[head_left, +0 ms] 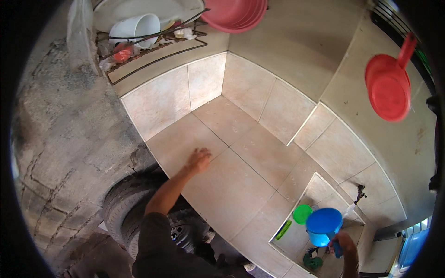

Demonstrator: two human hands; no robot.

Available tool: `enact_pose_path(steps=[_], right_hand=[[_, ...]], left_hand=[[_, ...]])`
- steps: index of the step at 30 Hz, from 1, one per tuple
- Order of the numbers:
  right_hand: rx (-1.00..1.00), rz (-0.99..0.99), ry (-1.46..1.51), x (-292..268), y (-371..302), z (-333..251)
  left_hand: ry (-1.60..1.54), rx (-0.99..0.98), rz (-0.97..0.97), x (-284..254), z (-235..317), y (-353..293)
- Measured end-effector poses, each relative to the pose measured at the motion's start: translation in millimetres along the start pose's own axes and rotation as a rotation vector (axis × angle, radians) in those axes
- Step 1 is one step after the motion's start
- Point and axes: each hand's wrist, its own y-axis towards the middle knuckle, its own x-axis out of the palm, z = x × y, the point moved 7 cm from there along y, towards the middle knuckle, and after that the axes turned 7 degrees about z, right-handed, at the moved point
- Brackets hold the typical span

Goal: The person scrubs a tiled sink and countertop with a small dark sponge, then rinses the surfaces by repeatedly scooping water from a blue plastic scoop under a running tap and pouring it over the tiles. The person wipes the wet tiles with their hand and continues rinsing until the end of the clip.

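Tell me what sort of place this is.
Probably an outdoor washing area: a tiled counter with a sunken basin, a tap over it, and a dish rack on the wall.

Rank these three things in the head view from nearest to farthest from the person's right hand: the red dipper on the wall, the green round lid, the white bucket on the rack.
From the right hand:
1. Green round lid, just left of it in the sunken basin.
2. Red dipper, hanging on the wall above it.
3. White bucket, on the wire rack at far upper left.
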Motion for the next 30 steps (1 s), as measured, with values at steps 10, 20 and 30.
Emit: enact_pose_path(steps=[10, 20, 30], right_hand=[[-0.074, -0.559, 0.565, 280, 126, -368], [-0.196, -0.38, 0.728, 264, 136, -309], [0.451, -0.179, -0.199, 216, 58, -241]], left_hand=[[1.115, 0.007, -0.168, -113, -235, 178], [1.184, 0.332, -0.219, -141, -241, 57], [1.085, 0.17, -0.272, -179, -252, -61]])
